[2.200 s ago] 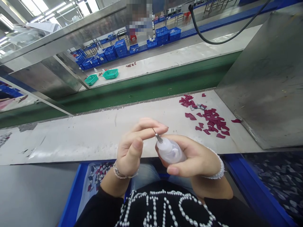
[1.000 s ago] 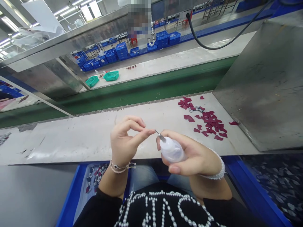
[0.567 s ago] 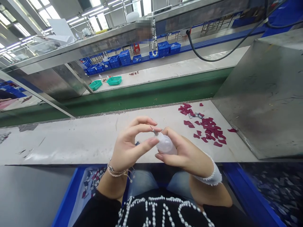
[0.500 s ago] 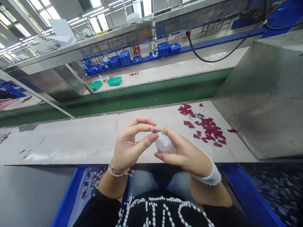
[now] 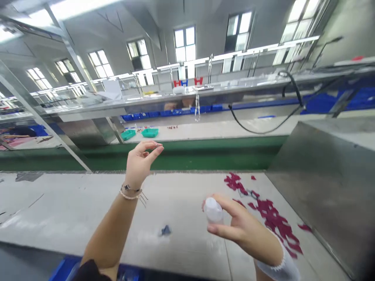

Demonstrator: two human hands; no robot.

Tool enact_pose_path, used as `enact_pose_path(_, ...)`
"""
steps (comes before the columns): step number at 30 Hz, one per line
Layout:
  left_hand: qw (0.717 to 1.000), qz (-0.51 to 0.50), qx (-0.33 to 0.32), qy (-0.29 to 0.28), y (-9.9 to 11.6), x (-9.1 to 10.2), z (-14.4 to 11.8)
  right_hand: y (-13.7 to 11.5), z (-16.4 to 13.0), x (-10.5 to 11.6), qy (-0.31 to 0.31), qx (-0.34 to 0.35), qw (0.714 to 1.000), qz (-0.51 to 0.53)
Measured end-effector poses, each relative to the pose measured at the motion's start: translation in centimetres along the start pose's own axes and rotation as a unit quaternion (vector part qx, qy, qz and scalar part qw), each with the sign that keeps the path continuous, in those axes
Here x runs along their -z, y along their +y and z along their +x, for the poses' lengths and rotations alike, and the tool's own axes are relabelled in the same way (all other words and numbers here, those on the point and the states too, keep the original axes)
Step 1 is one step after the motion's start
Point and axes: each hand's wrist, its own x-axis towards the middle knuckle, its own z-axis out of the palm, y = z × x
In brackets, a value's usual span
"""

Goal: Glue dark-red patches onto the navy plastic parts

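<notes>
A translucent white bottle point(image 5: 213, 210) is held above the desk point(image 5: 178, 203), gripped between the thumb and fingers of the right hand point(image 5: 246, 230). The left hand point(image 5: 138, 166) is raised farther forward, its fingers pressed together at the tips; whether something tiny is pinched there cannot be told. On the pale, scuffed desk, a dark scrap point(image 5: 165, 230) is seen between the forearms, and maroon pieces point(image 5: 274, 216) are scattered beyond the right hand. The right end is blocked by a metal box point(image 5: 328, 187). Behind the desk, a green strip point(image 5: 190, 156) is bordered by a second white surface point(image 5: 202, 131), where green baskets point(image 5: 150, 135) are placed. The view across is crossed by a metal shelf point(image 5: 164, 104) and a looping black cable point(image 5: 258, 133), with tall windows point(image 5: 185, 41) set in the far wall.
</notes>
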Motion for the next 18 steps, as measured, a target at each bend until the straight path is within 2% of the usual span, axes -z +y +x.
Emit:
enact_pose_path(3,0.988,0.136,-0.056,0.052,-1.8,0.6,8.6,0.2,4.6,3.8,0.011,0.009,0.998,-0.063)
enact_pose_path(6,0.952,0.279,-0.100,0.080,-2.9,1.2,17.7,-1.9,9.7,8.1,0.001,-0.015,0.997,-0.079)
enact_pose_path(8,0.937,0.333,-0.087,0.064,-3.5,1.3,23.4,-4.2,12.8,10.8,-0.009,-0.040,0.996,-0.083)
enact_pose_path(11,0.927,0.374,-0.023,-0.010,-4.8,1.1,30.4,-7.7,16.4,14.0,-0.016,-0.081,0.992,-0.092)
enact_pose_path(14,0.905,0.413,0.043,-0.098,-6.6,1.0,34.6,-10.0,18.9,15.8,-0.010,-0.122,0.990,-0.071)
enact_pose_path(18,0.880,0.427,0.098,-0.186,-8.0,1.6,36.1,-11.3,21.6,16.3,0.003,-0.140,0.987,-0.073)
